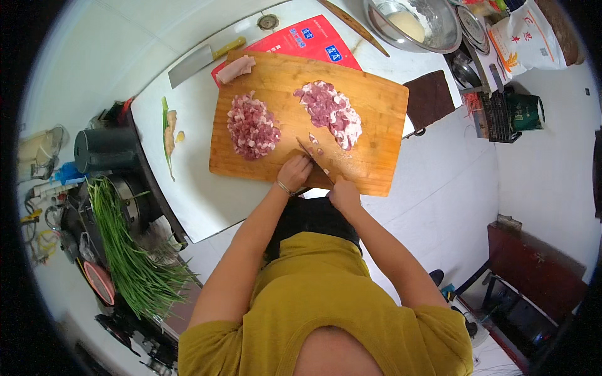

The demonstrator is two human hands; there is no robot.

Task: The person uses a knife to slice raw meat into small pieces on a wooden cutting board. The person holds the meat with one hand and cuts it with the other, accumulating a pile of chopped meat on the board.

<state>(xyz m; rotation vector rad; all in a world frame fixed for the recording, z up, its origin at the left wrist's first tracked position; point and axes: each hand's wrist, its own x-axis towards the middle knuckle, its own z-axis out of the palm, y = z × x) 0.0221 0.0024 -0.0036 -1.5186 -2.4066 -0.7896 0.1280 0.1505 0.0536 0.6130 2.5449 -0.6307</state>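
Note:
A large wooden cutting board [269, 75] lies on the white table in front of me. Near its close edge, my right hand [345, 193] is closed round the handle of a knife [315, 161], whose blade slants away to the left. Just left of that blade, my left hand [295, 173] rests on the board with its fingers curled; what lies under them is hidden. Small meat bits [313, 138] sit beside the blade. A pile of diced meat [252, 127] is on the board's left side, sliced meat [330, 111] on its right. One pale meat piece [236, 69] lies at the far left corner.
A cleaver [199, 62] lies behind the board, beside a red sheet [316, 39]. Ginger and a green onion [168, 135] are at left. A metal bowl [433, 28] with dough stands at the back right. Long green chives [128, 254] lie left of the table.

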